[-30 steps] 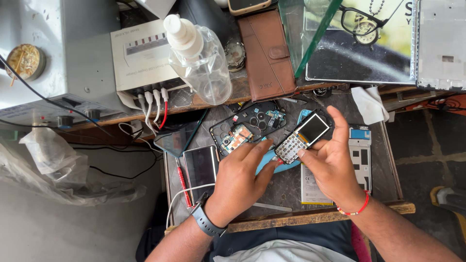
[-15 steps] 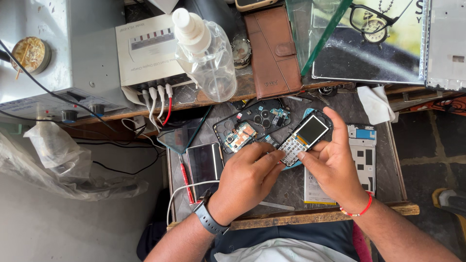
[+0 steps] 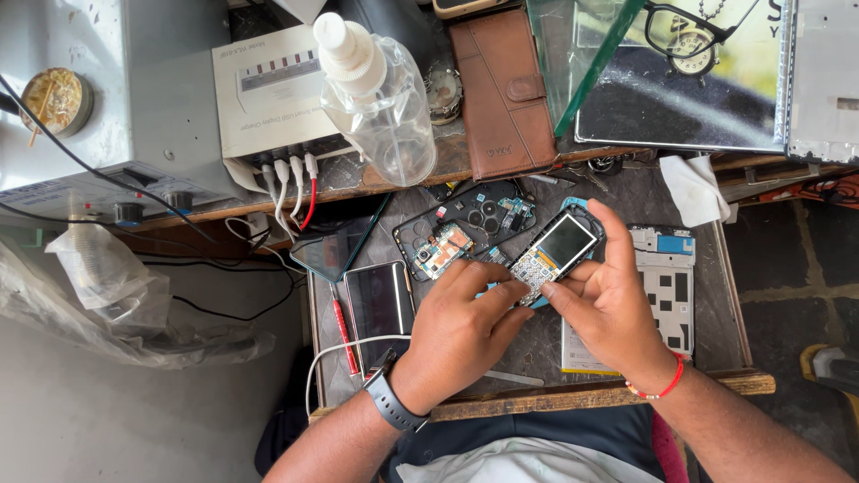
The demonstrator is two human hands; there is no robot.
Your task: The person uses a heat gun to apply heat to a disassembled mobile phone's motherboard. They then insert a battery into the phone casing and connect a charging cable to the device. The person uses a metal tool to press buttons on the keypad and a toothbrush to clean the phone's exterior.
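Head view, looking down on a cluttered repair bench (image 3: 716, 380). Both hands meet near bench centre on a small keypad phone (image 3: 555, 258), tilted with its screen end toward 1 o'clock. Right hand (image 3: 617, 309) cradles the phone from the 4 o'clock side, index finger lying along its right edge, thumb at the keypad end; it is clamped on the phone. Left hand (image 3: 461, 326) comes in from 8 o'clock, fingertips together and pressing at the keypad's lower corner; whether it pinches a small tool or only the casing cannot be told, as the fingers cover the spot. Phone is held just above the bench, over a blue piece that is mostly hidden. At 10 o'clock from the phone lies an opened handset (image 3: 465, 228) with its board and camera holes exposed. At 9 o'clock, a dark phone (image 3: 380, 300), face up, with a red-handled screwdriver (image 3: 344, 335) beside it. At 3 o'clock, a bare phone frame (image 3: 667, 282). Far edge: clear spray bottle (image 3: 380, 94) at 11 o'clock, brown wallet case (image 3: 501, 89) at 12. Judgement: phone is light, rigid plastic, smooth and apt to slip; screen and keypad are fragile. Best gripped along the long side edges, not on the glass.
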